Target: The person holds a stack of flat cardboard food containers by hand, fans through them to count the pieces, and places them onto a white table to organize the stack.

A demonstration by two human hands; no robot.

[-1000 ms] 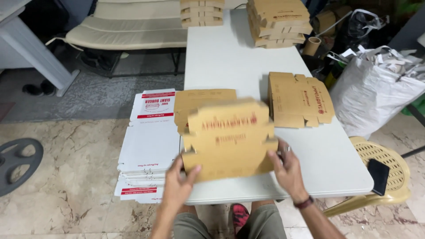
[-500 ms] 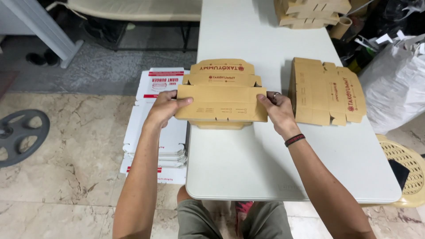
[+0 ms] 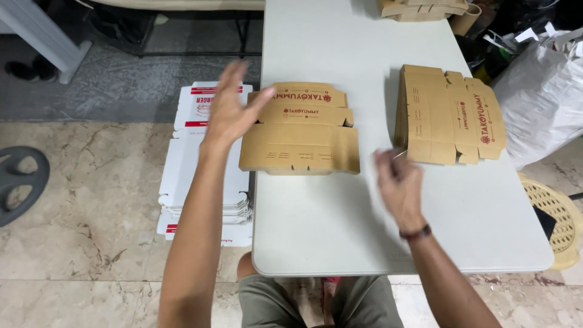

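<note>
Here, head view only, clock directions read with twelve at the far end of the counter.

Counter: pale grey-white top; its near edge and rounded near-left corner show just ahead of the person's knees, and its left edge runs up past the white stack on the floor.

Folded box: brown cardboard, partly folded, lying flat at about eleven o'clock, its left end reaching the counter's left edge.

Flat blanks: a low pile of unfolded brown cardboard at about one o'clock, well apart from the folded box, with a bare strip of counter between them.

Open room: the near half of the counter, from the box's front edge back to the near edge, is bare; the far middle is bare too.

White stack: flat white cartons piled on the marble floor at nine o'clock, tight against the counter's left side.

Left hand: raised, fingers spread wide and straight, palm facing the box's left end; it holds nothing, and whether it touches the cardboard cannot be told.

Right hand: blurred, hovering above bare counter near the box's right front corner, fingers loosely curled, gripping nothing; a dark band sits at the wrist.

Right side: white sack at two o'clock, yellow plastic chair at four.
</note>
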